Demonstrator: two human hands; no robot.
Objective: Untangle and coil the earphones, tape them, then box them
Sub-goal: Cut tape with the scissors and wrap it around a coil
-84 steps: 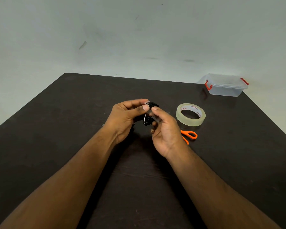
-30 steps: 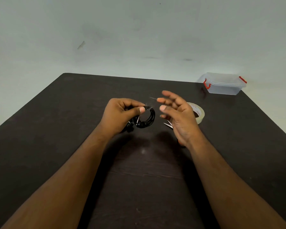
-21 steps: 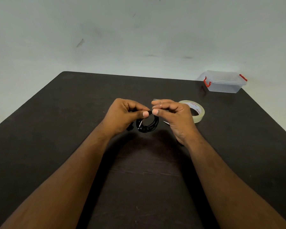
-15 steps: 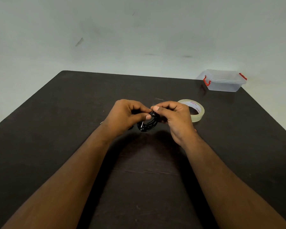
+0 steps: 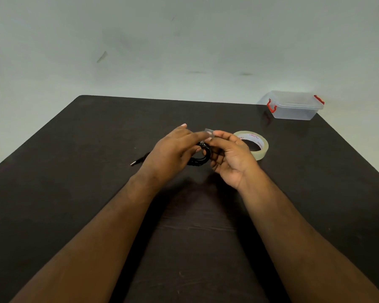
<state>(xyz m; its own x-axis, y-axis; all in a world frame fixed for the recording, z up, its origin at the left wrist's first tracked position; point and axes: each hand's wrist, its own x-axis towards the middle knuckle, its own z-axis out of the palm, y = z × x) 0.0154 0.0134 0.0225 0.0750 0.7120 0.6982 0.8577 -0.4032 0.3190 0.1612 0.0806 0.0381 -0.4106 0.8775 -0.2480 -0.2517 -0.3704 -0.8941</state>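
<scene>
Table (image 5: 74, 193), dark and wide, fills most of the view under a pale wall (image 5: 184, 40). A clear box (image 5: 293, 109) with red clips sits lid-on at the far right corner. A roll of tape (image 5: 262, 149) lies flat just right of the hands. The left hand (image 5: 171, 152) is above the middle of the table, its fingers reaching out fairly straight over the coil. The right hand (image 5: 230, 158) has its fingers curled around the coiled black earphones (image 5: 202, 157), held between both hands, and pinches a small clear strip of tape (image 5: 209, 131) at the fingertips. The plug (image 5: 135, 162) trails left onto the table.
</scene>
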